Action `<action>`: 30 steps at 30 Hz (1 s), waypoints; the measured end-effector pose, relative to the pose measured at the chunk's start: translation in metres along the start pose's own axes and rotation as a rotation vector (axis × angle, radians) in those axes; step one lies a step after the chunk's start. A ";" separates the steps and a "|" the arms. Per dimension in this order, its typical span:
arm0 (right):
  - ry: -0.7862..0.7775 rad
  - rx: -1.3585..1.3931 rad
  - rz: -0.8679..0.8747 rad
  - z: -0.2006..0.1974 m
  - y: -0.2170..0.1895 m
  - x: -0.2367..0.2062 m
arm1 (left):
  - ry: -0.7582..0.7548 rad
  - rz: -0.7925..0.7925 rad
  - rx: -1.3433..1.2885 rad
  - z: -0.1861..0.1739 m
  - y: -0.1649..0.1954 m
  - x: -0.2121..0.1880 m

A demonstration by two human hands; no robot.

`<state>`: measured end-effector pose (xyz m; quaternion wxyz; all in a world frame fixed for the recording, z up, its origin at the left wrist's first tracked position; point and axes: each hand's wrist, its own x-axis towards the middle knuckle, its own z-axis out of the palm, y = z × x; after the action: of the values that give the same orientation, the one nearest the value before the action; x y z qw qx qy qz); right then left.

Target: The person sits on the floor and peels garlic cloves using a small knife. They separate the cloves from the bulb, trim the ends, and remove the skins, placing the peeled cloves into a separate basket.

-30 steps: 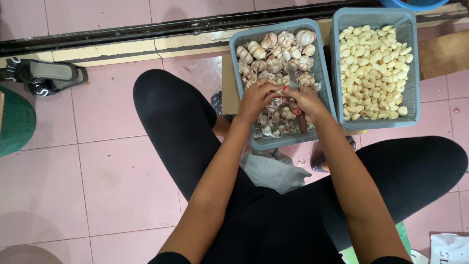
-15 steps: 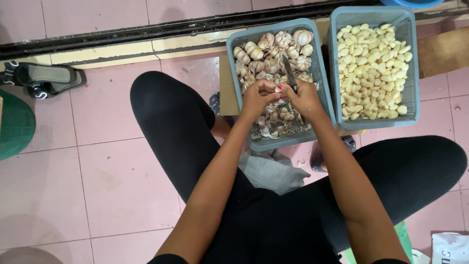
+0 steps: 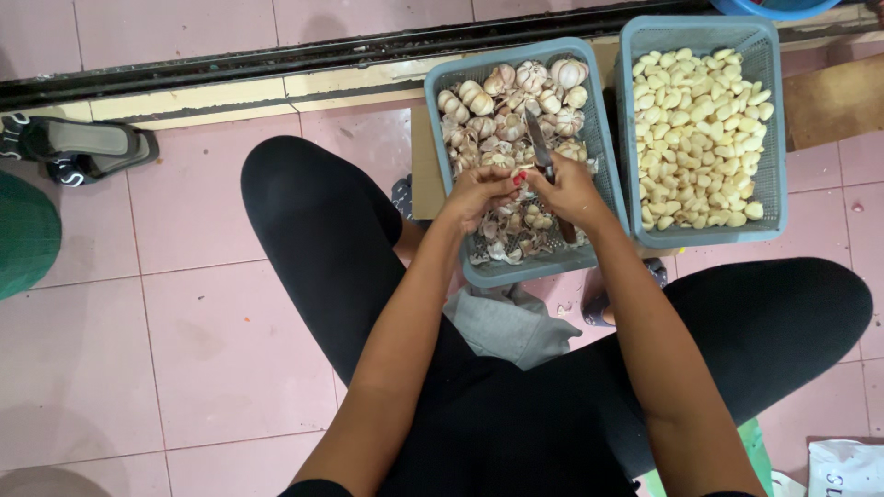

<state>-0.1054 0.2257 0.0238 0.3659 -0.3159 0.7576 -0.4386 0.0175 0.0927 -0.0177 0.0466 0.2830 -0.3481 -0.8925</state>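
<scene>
Left hand [image 3: 479, 191], fingers curled narrow, pinches a small garlic piece [image 3: 512, 187]. Right hand [image 3: 573, 189] is closed around a knife [image 3: 541, 147], dark blade pointing away. Both forearms angle inward over the near half of a grey mesh plastic basket [image 3: 442, 138] of papery unpeeled garlic. Just right, touching, a matching basket [image 3: 778, 120] holds smooth peeled cloves [image 3: 700, 129].

pink tiled floor [image 3: 184, 304] is carrying everything here; a flat cardboard sheet [image 3: 422, 170] lies on it at about 12 o'clock with two blue-grey baskets [image 3: 599, 110] side by side on top; dark sandal [image 3: 78, 147] at 10 o'clock; grey cloth [image 3: 511, 322] dead centre; white bag [image 3: 843, 468] at 4 o'clock
</scene>
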 end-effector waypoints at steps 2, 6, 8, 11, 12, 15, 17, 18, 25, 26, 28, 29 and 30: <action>-0.061 0.073 0.017 -0.004 -0.001 -0.001 | -0.019 -0.042 -0.033 -0.001 0.001 0.001; -0.165 0.192 0.055 -0.012 -0.003 -0.001 | -0.082 -0.104 -0.046 -0.001 0.003 0.004; -0.203 0.216 0.067 -0.016 -0.004 -0.002 | -0.113 -0.135 -0.054 -0.002 0.002 0.005; -0.238 0.153 0.063 -0.019 -0.003 -0.002 | -0.141 -0.199 -0.080 -0.005 0.000 0.008; -0.243 0.114 0.057 -0.021 -0.002 -0.001 | -0.148 -0.222 -0.085 -0.007 0.000 0.010; -0.269 0.142 0.096 -0.030 0.002 -0.003 | -0.309 -0.287 -0.214 -0.012 0.004 0.013; -0.217 0.086 0.096 -0.036 0.006 -0.003 | -0.342 -0.295 -0.248 -0.010 0.007 0.014; -0.193 0.057 0.093 -0.039 0.008 0.000 | -0.297 -0.277 -0.219 -0.009 0.007 0.014; 0.150 -0.524 -0.112 -0.046 0.011 0.000 | -0.086 -0.081 -0.114 0.012 0.006 0.009; 0.173 -0.525 -0.145 -0.043 0.009 -0.002 | -0.054 -0.038 -0.104 0.012 0.005 0.011; 0.167 -0.543 -0.144 -0.036 0.002 -0.006 | 0.014 0.045 -0.089 0.013 0.002 0.016; 0.138 -0.558 -0.109 -0.032 -0.002 -0.008 | 0.029 0.078 -0.098 0.012 0.000 0.018; 0.109 -0.572 -0.075 -0.029 -0.006 -0.009 | 0.044 0.112 -0.107 0.012 -0.002 0.021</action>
<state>-0.1238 0.2429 0.0419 0.2041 -0.4100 0.8568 -0.2368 -0.0063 0.0960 -0.0218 0.1193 0.2797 -0.3139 -0.8994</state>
